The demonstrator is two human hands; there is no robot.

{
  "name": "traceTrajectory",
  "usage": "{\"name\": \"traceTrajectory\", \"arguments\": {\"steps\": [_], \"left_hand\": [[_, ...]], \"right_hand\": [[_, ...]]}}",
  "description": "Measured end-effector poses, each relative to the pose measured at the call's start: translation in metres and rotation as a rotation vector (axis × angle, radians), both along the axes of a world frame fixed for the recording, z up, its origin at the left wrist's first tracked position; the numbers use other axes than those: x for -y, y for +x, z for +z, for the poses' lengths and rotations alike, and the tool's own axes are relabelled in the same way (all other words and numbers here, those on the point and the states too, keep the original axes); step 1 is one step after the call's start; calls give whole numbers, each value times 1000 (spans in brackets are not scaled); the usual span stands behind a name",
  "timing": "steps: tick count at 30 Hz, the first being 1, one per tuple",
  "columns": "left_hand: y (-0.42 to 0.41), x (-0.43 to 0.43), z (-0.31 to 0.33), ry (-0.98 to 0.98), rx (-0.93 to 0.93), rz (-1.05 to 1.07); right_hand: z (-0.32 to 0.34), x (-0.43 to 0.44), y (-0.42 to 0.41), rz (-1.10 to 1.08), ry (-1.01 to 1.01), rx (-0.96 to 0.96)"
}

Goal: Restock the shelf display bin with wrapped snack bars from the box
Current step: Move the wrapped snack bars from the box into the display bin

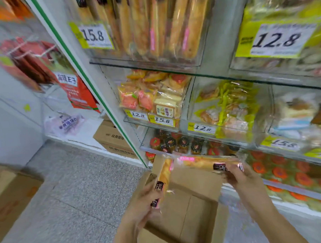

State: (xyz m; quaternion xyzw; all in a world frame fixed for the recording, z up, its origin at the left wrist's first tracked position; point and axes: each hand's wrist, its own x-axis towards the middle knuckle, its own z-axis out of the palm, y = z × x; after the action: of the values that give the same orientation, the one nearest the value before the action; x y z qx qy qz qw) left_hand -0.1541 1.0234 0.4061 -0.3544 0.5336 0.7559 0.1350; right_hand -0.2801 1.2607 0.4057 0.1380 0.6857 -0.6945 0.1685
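Brown cardboard forms the open box (196, 211) right beneath your arms, its flaps raised and bare bottom panels showing inside. Your left hand (144, 201) is over the box's left wall, fingers curled round the dark-labelled lower end of the left bar (165, 173), which tilts up and away above the box's far left corner. Your right hand (239, 176) is above the box's far right corner, fingers and thumb closed on the dark-labelled end of the right bar (200, 162). That bar lies almost level and runs leftward along the box's far edge, its pink-marked tip close to the top of the left bar; the blur makes it impossible to tell whether the two wrappers touch. Both bars are golden under shiny clear film, and both are out of the box, held in the air above it. High above the box, on an upper shelf, the display bin (152, 30) is a clear container with a row of the same long golden bars standing on end, and a price tag (94, 35) reading 15.8 sits on its front left. Just beyond the box's far edge, on a low shelf, stand small jars (175, 142) with red and dark lids. Left of the box lies speckled grey floor (75, 180), and beyond the box to the left a printed carton (112, 138) sits at floor level.
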Motion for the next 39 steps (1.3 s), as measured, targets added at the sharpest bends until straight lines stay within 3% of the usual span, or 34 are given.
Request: {"name": "traceTrajectory", "arguments": {"steps": [3,6,11,18,25,28,34,39], "left_hand": [[-6,-4,48,-177,-34,17],[-9,1,87,-411,-67,112],[-15,14,155,-676,-269,141],[-33,16,234,-529,-569,154],[-48,27,277,-472,-661,44],[-54,42,296,-507,-725,18],[-63,86,341,-730,-948,105],[-95,110,367,-794,-1142,65]], "right_hand": [[48,-7,-2,2,-75,-71],[90,-15,-3,30,-27,-187],[154,-14,-3,5,-14,-341],[231,17,7,121,-21,-448],[286,64,6,329,7,-658],[305,77,5,252,-1,-795],[356,92,7,38,223,-1224],[368,114,-25,89,463,-1164]]}}
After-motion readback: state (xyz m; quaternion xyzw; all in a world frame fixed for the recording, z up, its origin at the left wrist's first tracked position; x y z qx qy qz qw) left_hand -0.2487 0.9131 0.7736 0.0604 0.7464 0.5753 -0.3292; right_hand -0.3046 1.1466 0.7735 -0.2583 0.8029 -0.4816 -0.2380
